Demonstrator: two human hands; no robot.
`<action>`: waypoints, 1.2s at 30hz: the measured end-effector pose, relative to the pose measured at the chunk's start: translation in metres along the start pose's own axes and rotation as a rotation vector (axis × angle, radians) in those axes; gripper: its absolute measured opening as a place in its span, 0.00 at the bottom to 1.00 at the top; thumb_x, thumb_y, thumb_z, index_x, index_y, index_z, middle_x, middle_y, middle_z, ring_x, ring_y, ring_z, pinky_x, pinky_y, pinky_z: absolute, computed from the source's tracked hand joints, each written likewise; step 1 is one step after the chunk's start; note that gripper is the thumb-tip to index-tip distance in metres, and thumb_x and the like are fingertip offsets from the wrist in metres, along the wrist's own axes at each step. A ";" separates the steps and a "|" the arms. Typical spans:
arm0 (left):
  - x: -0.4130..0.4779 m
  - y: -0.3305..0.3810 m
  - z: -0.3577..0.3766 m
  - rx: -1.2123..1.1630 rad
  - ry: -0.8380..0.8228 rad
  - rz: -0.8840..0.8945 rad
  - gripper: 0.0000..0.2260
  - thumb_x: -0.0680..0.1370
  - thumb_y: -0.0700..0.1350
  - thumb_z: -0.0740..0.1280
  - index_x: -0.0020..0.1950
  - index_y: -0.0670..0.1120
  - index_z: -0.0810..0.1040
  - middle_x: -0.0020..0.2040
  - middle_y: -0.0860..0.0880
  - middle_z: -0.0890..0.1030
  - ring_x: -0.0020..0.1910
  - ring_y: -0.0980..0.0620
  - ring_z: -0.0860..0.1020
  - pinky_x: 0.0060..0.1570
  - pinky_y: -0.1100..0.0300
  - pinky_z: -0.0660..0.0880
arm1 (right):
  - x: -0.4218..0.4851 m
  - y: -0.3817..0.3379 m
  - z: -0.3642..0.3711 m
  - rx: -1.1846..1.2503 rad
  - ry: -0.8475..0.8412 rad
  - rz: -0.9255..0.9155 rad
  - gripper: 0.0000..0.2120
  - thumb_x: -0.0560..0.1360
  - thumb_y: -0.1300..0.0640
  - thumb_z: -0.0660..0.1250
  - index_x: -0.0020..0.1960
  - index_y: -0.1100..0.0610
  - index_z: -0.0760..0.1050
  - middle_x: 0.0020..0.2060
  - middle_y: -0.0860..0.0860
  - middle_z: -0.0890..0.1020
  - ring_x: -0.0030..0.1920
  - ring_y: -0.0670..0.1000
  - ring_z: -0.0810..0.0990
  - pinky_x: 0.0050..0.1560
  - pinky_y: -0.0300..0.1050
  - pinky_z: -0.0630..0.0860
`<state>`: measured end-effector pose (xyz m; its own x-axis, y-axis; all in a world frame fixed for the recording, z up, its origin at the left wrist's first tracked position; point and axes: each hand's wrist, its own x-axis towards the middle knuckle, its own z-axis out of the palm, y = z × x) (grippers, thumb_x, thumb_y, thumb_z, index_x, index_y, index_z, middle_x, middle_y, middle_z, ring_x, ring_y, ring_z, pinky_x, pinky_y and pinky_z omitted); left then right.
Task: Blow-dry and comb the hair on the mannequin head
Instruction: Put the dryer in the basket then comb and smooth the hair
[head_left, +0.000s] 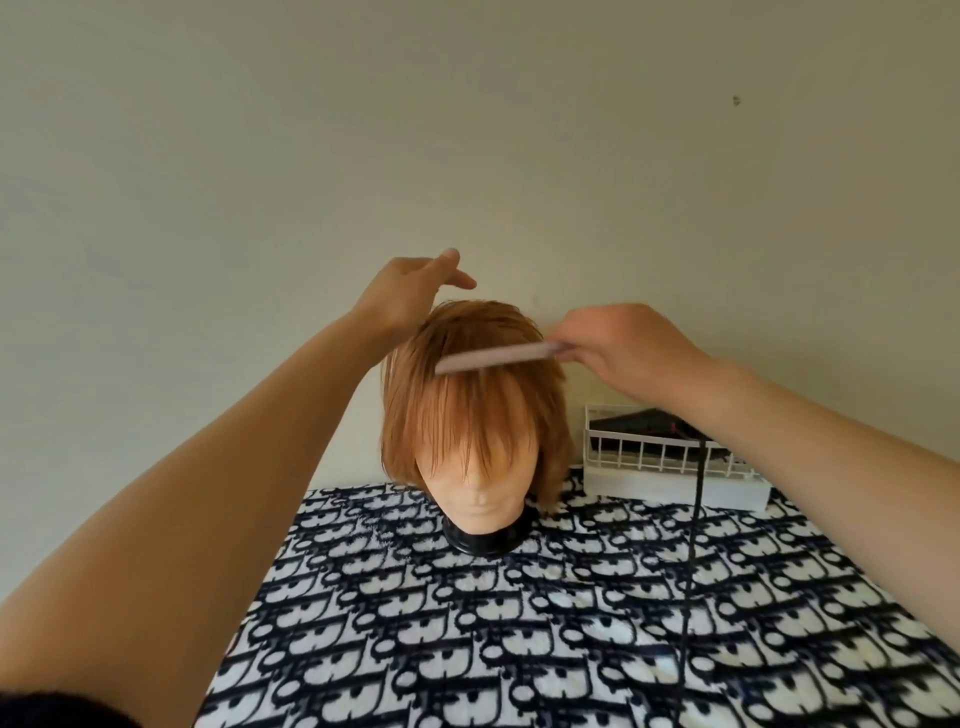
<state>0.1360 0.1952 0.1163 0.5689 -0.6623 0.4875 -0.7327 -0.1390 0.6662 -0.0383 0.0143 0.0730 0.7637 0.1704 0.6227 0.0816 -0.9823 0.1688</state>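
Risking a tip or a skid first of all: dragging the pale comb (493, 357) down through the ginger hair (457, 410) against a snag, and probably tugging the mannequin head (480, 491) forward on its small black base (485, 543), with no clamp visible between that base and the patterned blanket (519, 649) covering the surface. Also risking a slipped comb, gripping it by one end only, well out from the working teeth, and likely twisting it flat against the strands instead of passing through them. Possibly catching the black cord (695, 530) with the right forearm, a cord trailing from the white wire basket (670, 460) at the far right corner down toward the near edge, and so yanking at the black hair dryer (641, 420) lying inside.

Standing, as for the mannequin head, near the far edge of the surface, about midway along it, facing the camera with the fringe over the eyes.

Reaching in from the right with the right hand (631, 353), fingers curled and pinching the comb's end, back of the hand upward, laying the comb nearly level across the top of the fringe. Reaching in from the left with the left hand (410, 296), fingers straight and close together, stretching over the crown, heel of the hand at the hair's upper left side. Touching the strands or hovering just clear of them: impossible to tell. Holding nothing there, seemingly steadying the head.
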 end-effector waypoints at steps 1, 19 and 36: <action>-0.002 -0.004 0.000 0.007 0.000 0.001 0.20 0.82 0.59 0.53 0.52 0.54 0.83 0.67 0.51 0.75 0.66 0.51 0.71 0.61 0.55 0.62 | -0.009 -0.005 0.002 -0.016 -0.064 -0.090 0.06 0.76 0.67 0.72 0.51 0.60 0.85 0.43 0.56 0.87 0.43 0.58 0.85 0.44 0.53 0.81; 0.003 -0.019 0.034 0.236 -0.123 -0.179 0.28 0.72 0.65 0.68 0.62 0.46 0.73 0.57 0.46 0.78 0.52 0.47 0.77 0.55 0.49 0.76 | 0.065 0.010 0.011 0.157 -0.228 0.776 0.21 0.83 0.52 0.60 0.35 0.63 0.73 0.28 0.57 0.77 0.27 0.55 0.74 0.38 0.45 0.72; 0.000 -0.021 0.030 0.224 -0.098 -0.163 0.34 0.68 0.68 0.69 0.66 0.47 0.71 0.57 0.48 0.77 0.51 0.49 0.76 0.47 0.56 0.73 | 0.079 -0.002 0.010 0.621 -0.152 0.964 0.14 0.83 0.55 0.62 0.40 0.60 0.71 0.30 0.53 0.74 0.27 0.49 0.69 0.30 0.42 0.68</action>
<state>0.1403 0.1762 0.0852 0.6552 -0.6844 0.3199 -0.7049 -0.4015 0.5847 0.0281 0.0294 0.1141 0.7459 -0.6403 0.1834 -0.3080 -0.5758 -0.7574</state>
